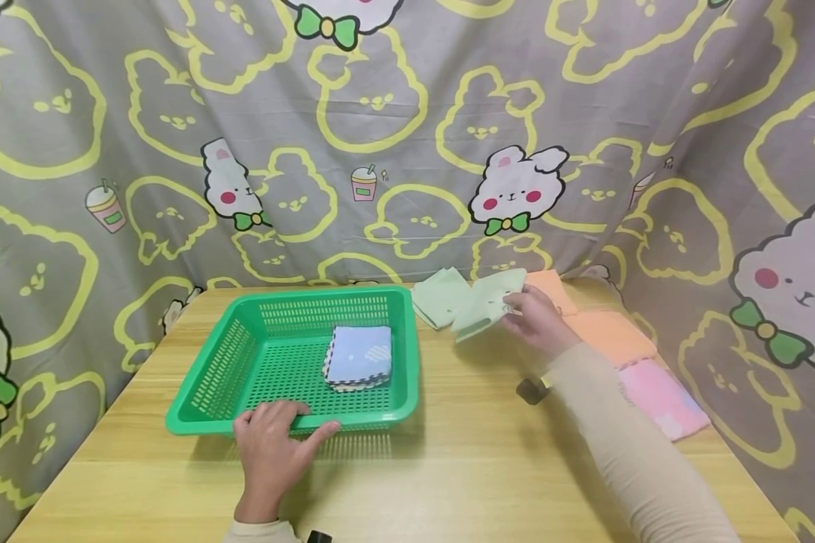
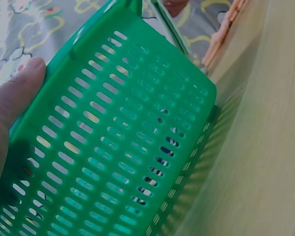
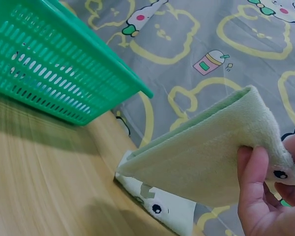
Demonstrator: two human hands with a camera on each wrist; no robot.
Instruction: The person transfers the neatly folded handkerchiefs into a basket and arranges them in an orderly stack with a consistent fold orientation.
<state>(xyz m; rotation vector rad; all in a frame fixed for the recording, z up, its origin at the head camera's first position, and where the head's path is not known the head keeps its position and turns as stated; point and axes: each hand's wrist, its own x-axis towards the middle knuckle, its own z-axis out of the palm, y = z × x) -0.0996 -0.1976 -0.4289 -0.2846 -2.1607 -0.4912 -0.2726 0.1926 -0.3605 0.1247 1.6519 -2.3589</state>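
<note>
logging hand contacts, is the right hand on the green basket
No, the right hand holds a pale green cloth; the left hand grips the basket rim.

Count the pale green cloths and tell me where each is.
2: one cloth pinched by the right hand; another cloth on the table, by the far right corner of the basket. More could be hidden underneath.

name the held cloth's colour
The held cloth is pale green, clearest in the right wrist view.

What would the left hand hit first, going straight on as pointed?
The near rim of the green basket, which the left hand grips. Beyond, probably the basket's far wall; the folded blue cloth looks right of that line.
</note>
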